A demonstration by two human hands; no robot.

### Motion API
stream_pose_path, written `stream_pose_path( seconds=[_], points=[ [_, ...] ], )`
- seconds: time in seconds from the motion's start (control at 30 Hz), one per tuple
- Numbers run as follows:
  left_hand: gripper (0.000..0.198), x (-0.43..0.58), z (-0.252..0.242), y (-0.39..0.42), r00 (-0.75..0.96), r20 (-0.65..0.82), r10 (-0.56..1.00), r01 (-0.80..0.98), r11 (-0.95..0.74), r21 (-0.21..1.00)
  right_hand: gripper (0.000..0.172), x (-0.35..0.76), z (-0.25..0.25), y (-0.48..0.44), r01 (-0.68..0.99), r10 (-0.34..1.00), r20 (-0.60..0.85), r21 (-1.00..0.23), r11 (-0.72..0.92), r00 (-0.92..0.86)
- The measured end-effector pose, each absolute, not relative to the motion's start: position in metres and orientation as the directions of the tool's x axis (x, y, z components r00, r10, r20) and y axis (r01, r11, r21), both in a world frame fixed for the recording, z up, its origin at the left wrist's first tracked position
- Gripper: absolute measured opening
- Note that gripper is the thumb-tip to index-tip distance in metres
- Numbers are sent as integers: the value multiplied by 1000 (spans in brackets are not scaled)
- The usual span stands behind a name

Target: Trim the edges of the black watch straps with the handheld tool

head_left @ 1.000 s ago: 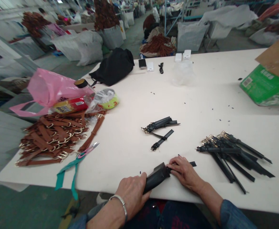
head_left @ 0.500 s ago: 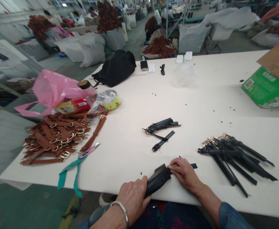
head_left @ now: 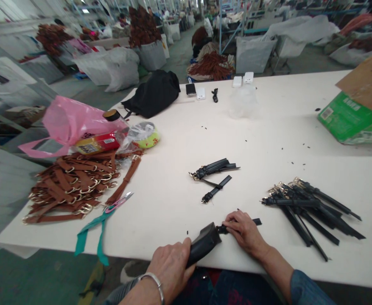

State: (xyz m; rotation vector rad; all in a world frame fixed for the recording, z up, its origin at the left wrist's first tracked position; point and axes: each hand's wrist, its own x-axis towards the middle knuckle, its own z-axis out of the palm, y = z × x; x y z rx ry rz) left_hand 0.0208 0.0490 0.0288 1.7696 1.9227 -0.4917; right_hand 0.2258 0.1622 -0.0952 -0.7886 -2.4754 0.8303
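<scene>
Left hand [head_left: 169, 267], fingers round the black tool [head_left: 203, 245], has eased back from the strap [head_left: 256, 221] (seemingly freeing it); right hand [head_left: 244, 232], fingers pinching, holds it.

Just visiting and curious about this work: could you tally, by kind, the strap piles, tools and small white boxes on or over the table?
Strap piles: 3 (brown pile, middle black pile, right black pile)
Tools: 2 (black tool in the left hand, scissors)
Small white boxes: 3
Total: 8
</scene>
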Motion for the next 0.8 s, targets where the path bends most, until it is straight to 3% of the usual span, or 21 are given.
stream_pose_path(
  seconds=[0.27, 0.43, 0.6, 0.8],
  points=[
    [32, 26, 23, 56, -61, -567, 822, 984, 146, 106, 20, 226, -96, 163, 392, 636, 189, -648, 653, -748],
    [29, 7, 30, 43, -146, -569, 809, 979, 201, 34, 20, 226, -96, 161, 397, 640, 178, -653, 645, -747],
    [30, 21, 23, 45, -75, -546, 834, 983, 153, 99, 21, 225, -96, 161, 389, 638, 183, -658, 644, -748],
    [32, 22, 12, 61, -179, -476, 861, 960, 259, 107, 20, 226, -90, 161, 399, 649, 146, -682, 612, -746]
  ],
)
